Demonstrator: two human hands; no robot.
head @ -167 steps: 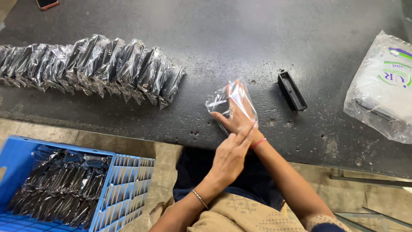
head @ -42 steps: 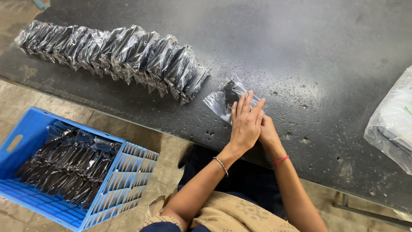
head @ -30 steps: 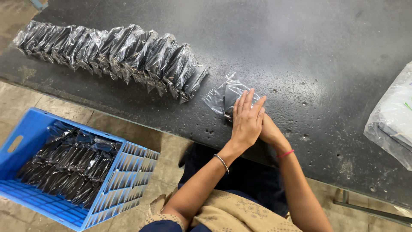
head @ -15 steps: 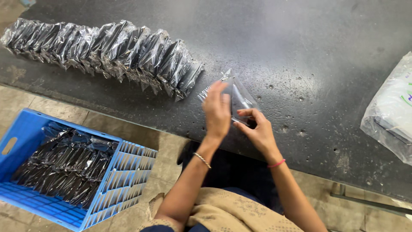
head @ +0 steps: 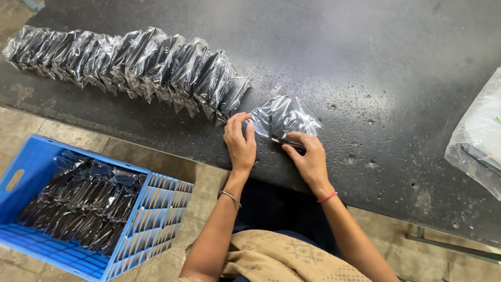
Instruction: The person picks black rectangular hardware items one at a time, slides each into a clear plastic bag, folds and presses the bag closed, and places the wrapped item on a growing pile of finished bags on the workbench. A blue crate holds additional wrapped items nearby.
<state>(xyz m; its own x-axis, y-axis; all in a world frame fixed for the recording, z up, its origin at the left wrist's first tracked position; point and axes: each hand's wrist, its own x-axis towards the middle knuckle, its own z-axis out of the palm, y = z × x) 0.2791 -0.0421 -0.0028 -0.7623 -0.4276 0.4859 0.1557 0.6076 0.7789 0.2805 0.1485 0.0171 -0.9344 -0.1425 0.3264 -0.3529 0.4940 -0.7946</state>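
Clear plastic crinkled under our fingers: the small pouch [head: 284, 117] with a dark part inside lay flat on the black table [head: 396, 78], between our two hands. Our left hand [head: 240, 143] pinched its left corner with thumb and fingertips, while our right hand [head: 309, 156] pressed its near edge down. Just left of our grip stood the row of filled pouches [head: 130, 62].

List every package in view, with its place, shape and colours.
Clear pouch: flat, dark item inside, on the black table, under left hand and right hand.
Row of filled pouches: overlapping, table's left.
Blue crate: dark pouches inside, on floor.
White plastic bag: right edge.
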